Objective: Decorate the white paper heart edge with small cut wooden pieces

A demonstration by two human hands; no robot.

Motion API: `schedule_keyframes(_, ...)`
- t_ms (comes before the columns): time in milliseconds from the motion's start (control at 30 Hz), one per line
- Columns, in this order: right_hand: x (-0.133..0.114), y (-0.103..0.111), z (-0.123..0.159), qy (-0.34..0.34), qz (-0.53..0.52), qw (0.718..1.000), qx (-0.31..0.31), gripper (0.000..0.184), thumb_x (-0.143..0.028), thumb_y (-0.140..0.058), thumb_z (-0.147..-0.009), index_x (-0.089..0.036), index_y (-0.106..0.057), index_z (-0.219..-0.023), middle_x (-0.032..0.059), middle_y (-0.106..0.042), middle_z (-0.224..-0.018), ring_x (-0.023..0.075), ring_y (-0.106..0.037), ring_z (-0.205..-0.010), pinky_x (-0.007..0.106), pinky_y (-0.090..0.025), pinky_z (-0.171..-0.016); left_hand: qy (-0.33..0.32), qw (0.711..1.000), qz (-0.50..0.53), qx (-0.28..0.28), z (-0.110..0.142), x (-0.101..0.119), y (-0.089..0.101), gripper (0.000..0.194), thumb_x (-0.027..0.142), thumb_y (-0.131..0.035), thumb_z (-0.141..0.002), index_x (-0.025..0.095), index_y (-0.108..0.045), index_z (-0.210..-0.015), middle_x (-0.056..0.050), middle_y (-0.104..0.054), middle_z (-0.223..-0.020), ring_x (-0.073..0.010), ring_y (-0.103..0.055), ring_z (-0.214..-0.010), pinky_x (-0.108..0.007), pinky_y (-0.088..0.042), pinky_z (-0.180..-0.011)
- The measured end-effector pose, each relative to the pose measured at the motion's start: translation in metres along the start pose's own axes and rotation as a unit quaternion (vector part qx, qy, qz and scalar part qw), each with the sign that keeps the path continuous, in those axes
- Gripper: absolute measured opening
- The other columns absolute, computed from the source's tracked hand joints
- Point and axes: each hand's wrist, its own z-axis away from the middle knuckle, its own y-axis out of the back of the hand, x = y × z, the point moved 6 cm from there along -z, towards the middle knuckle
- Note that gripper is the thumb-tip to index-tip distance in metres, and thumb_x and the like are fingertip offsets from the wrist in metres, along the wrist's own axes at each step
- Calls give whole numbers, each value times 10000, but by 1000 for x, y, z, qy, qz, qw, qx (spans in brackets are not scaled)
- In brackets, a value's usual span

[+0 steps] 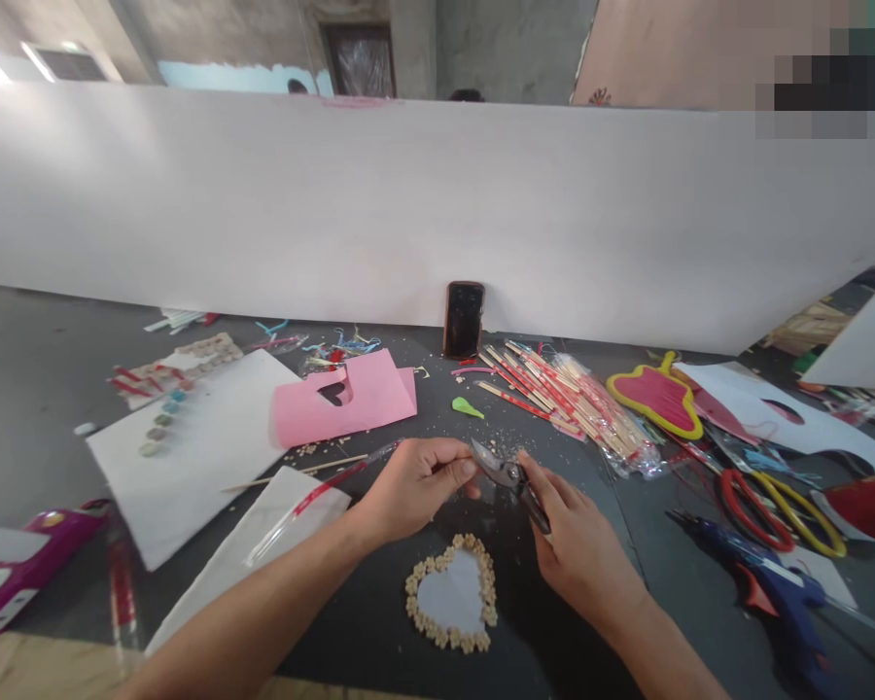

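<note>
My right hand is wrapped round the handles of a pair of pruning shears, whose curved blades point left. At the tip of the blades my left hand is closed in a pinch; whatever lies between its fingers is too small to make out. Below the two hands a paper heart lies on the table, edged with small pale wooden bits. Tiny light chips are scattered around the shears. Past them are a green leaf-shaped piece and a pile of chopsticks in red-printed wrappers.
A phone leans against a white board. Pink paper and white sheets lie left. At right are a yellow-edged pink shape, red-handled scissors and a blue glue gun. A purple object sits far left.
</note>
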Motion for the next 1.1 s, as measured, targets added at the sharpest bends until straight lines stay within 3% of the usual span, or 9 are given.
schedule_keyframes(133, -4, -1, -1, -17, -11, 1000, 6, 639, -144, -436, -802, -205, -246, -1409, 83, -601, -991, 211, -593, -888, 342, -492, -757, -2, 1000, -6, 5, 1, 3, 0, 291, 248, -445, -882, 138, -647, -703, -23, -680, -707, -139, -603, -709, -205, -417, -660)
schedule_keyframes(367, -5, 4, -2, -38, 12, 999, -1, 617, -76, -421, -746, -216, -357, -1345, 53, -616, -937, 195, -598, -820, 309, -467, -714, 12, 1000, -8, 10, 2, 4, 0, 295, 252, -440, -880, 147, -653, -706, -15, -687, -715, -133, -599, -703, -206, -421, -656)
schedule_keyframes(633, 1, 7, -3, -76, 37, 996, 1, 694, -50, -437, -707, -225, -313, -1367, 58, -599, -985, 212, -578, -884, 342, -443, -755, 28, 998, 31, 46, 0, -5, 0, 180, 251, -528, -827, 143, -655, -894, 10, -614, -710, -74, -504, -531, -172, -390, -525)
schedule_keyframes(800, 1, 1, -1, -71, 18, 997, 10, 714, -49, -426, -733, -228, -239, -1399, 77, -577, -1036, 219, -556, -958, 347, -448, -781, 2, 997, -32, 69, 2, -3, 3, 226, 255, -482, -861, 150, -673, -805, 27, -566, -601, -69, -455, -503, -170, -354, -515)
schedule_keyframes(933, 1, -1, 0, -69, 10, 997, 17, 727, -50, -426, -737, -244, -218, -1406, 81, -557, -1077, 226, -540, -983, 370, -455, -808, -6, 997, -57, 53, 2, -1, 3, 254, 255, -466, -866, 148, -675, -768, 28, -553, -575, -71, -425, -497, -173, -326, -501)
schedule_keyframes(1100, 0, -1, -1, -47, -23, 998, 27, 728, -49, -427, -737, -237, -217, -1408, 87, -554, -1071, 228, -539, -986, 382, -467, -832, 19, 1000, -6, 10, 1, -4, 2, 279, 274, -459, -864, 140, -680, -759, 20, -559, -573, -67, -395, -472, -173, -308, -473)
